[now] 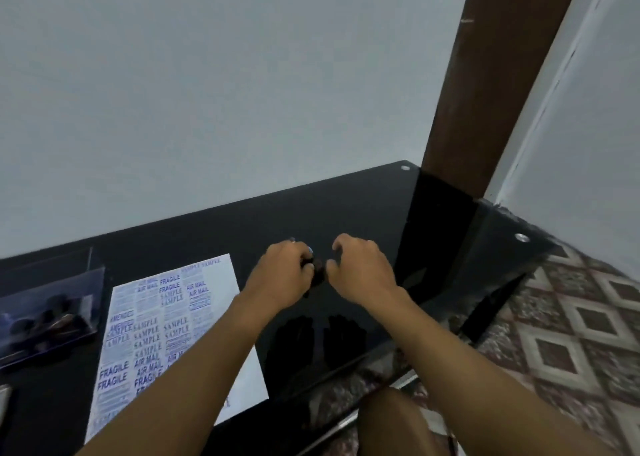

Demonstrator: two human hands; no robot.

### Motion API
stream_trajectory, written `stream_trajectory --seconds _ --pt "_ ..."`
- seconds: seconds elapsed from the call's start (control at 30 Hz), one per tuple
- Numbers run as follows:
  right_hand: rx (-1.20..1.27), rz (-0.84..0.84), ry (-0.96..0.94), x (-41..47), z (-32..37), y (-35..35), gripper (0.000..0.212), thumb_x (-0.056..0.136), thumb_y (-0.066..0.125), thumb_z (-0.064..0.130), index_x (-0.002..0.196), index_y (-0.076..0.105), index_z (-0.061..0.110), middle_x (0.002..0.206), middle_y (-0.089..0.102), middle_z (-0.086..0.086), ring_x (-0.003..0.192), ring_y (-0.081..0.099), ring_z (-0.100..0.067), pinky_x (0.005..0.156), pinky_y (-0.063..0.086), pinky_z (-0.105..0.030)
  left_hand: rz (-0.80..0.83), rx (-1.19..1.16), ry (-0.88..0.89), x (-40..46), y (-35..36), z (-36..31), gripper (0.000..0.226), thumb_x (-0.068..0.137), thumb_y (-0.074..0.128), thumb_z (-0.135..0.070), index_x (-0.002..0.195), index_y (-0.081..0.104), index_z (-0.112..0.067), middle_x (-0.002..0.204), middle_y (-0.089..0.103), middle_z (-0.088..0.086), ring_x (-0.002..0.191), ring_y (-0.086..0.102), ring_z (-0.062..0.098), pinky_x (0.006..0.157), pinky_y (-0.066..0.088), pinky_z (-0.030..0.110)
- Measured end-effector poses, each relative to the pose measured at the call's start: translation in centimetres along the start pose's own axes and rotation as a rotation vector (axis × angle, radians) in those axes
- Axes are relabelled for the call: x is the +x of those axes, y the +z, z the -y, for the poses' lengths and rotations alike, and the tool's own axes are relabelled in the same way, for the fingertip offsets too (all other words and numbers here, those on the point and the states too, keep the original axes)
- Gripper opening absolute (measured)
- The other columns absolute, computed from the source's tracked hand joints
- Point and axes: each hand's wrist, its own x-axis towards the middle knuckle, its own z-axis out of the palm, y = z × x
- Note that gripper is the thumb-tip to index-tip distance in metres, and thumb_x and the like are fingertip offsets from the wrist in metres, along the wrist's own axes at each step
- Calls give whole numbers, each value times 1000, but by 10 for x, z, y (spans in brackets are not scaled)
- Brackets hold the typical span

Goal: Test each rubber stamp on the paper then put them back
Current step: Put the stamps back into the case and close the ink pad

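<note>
Both hands are raised together over the black glass table (346, 213), out past the right edge of the paper (173, 334). The left hand (284, 268) has its fingers curled round a small dark stamp (313, 272), which sits between the two hands at about two o'clock from the sheet. The right hand (360, 268) is just beside it with its fingers bent inward toward the same object; whether its fingertips actually pinch the stamp or only hover at it I cannot tell, since the stamp is dark against dark glass and the picture is soft there.

The paper is already crowded with blue prints reading FRAGILE, AIR MAIL, SAMPLE and AMENDED, so much of the testing looks done. At nine o'clock from the sheet stands a clear plastic box (52, 313) with several dark rounded shapes inside, probably the other stamps.

The risks, as I judge them: the stamp is held over bare glass, so a slip of the grip could drop it inked face down and smear the table. Handling it with both sets of fingers so close to its body could also put ink on the skin, which would then mark the sheet. Free space on the paper is scarce, mostly along the right edge and the near corner, so a careless press may land on an older print and make the test unreadable.
</note>
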Motion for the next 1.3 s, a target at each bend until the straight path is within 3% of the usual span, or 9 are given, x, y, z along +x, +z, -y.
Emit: stream_trajectory --seconds 0.13,0.27,0.37,0.5,0.63,0.83,1.03,1.13,1.3 --pt "-25 37 118 1 -49 -10 27 91 55 30 116 57 17 109 61 -5 102 56 -26 79 52 -37 128 66 -30 23 34 -13 29 91 59 -21 120 63 -16 118 59 5 110 57 24 92 49 38" --pt "-83 105 175 4 -74 2 45 93 52 33 136 45 19 128 52 -8 118 49 -28 91 47 -40 203 164 -114 31 59 -5 49 91 56 -18 139 45 -18 140 42 10 125 44 31 104 40 42" --pt "-160 138 214 5 -79 16 52 95 48 37 142 36 20 135 46 -11 125 42 -30 96 40 -41 245 182 -136 29 71 -2 58 92 53 -12 146 35 -19 145 33 10 129 39 33 106 38 44" --pt "-222 139 217 5 -80 28 36 92 55 23 126 49 13 126 51 -12 118 49 -29 95 41 -38 219 156 -132 31 73 4 53 89 53 -3 139 44 -19 136 39 10 120 45 31 102 41 39" --pt "-237 137 179 6 -75 30 28 86 57 7 113 54 12 116 56 -10 106 57 -28 91 42 -36 186 115 -107 27 67 5 40 90 50 1 123 55 -20 120 54 10 105 54 26 83 45 32" --pt "-144 88 56 10 -23 32 32 90 56 11 121 52 13 129 50 -13 106 57 -28 88 41 -35 128 46 -122 9 26 15 31 90 56 -13 118 52 -27 108 53 6 91 60 25 75 53 35" --pt "-63 65 -84 9 50 40 24 90 58 14 114 57 14 116 55 -9 104 57 -29 90 45 -36 -14 28 -109 -16 -30 47 23 85 63 -15 102 53 -27 94 57 2 77 59 15 64 51 25" --pt "-16 71 -165 6 92 49 21 91 58 15 112 57 13 115 55 -9 102 58 -27 91 48 -37 -70 31 -165 -36 -59 72 23 86 66 -17 102 53 -28 97 58 0 81 60 14 71 55 26" --pt "81 85 -255 1 161 69 8 90 56 11 96 58 15 101 55 -5 84 58 -22 72 52 -34 -155 79 -228 -71 -106 121 20 84 67 -16 95 54 -26 95 55 -2 81 56 11 65 43 17"
